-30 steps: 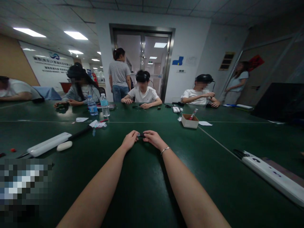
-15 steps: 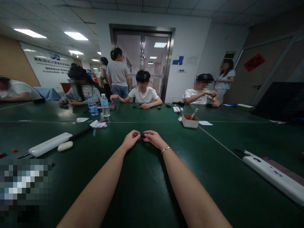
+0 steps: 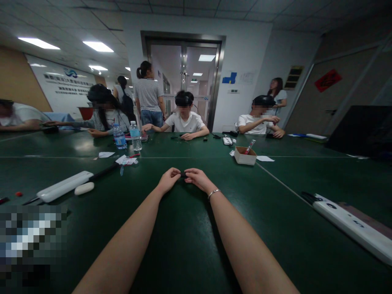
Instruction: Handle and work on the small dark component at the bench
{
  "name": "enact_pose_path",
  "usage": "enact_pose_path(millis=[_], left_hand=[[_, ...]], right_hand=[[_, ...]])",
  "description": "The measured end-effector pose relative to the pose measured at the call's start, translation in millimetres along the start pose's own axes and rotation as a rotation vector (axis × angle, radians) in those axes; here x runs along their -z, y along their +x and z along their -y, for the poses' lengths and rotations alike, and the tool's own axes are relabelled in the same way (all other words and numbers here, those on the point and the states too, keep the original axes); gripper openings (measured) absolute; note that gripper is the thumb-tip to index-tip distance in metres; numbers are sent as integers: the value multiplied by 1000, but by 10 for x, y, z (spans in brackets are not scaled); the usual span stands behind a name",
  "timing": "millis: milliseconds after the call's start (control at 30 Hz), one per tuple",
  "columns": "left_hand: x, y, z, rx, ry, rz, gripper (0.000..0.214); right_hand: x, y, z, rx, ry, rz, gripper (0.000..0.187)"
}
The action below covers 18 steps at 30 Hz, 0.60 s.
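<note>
Both my hands meet at the middle of the dark green table (image 3: 196, 228), pinching a small black object (image 3: 183, 174) between them. Its kind is too small to make out. My left hand (image 3: 169, 180) grips its left end with thumb and fingertips. From the other side, my right hand (image 3: 198, 179) holds the right end, with a silver bracelet (image 3: 213, 193) at that wrist. The fingers cover much of the object.
Two water bottles (image 3: 135, 136) and paper scraps (image 3: 126, 160) lie ahead left. A small box (image 3: 245, 157) stands ahead right. White power strips (image 3: 65, 185) lie at both sides, a white oval case (image 3: 84, 188) beside the left one. Several people sit opposite.
My hands and the black object stay almost still. Behind the table, standing people have shifted left, and a seated person at the left has stretched an arm out to the left.
</note>
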<state>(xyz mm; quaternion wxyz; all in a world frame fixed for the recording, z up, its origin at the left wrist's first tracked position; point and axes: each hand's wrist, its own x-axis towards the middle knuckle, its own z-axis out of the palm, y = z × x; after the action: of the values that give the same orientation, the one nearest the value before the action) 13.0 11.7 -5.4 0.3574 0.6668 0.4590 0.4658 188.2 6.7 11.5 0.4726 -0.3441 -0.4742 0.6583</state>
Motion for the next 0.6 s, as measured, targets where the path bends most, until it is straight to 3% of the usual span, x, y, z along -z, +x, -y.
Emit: enact_pose_path(millis=[600], left_hand=[[1, -6, -14, 68, 20, 42, 28]], right_hand=[[34, 30, -27, 0, -6, 6, 15]])
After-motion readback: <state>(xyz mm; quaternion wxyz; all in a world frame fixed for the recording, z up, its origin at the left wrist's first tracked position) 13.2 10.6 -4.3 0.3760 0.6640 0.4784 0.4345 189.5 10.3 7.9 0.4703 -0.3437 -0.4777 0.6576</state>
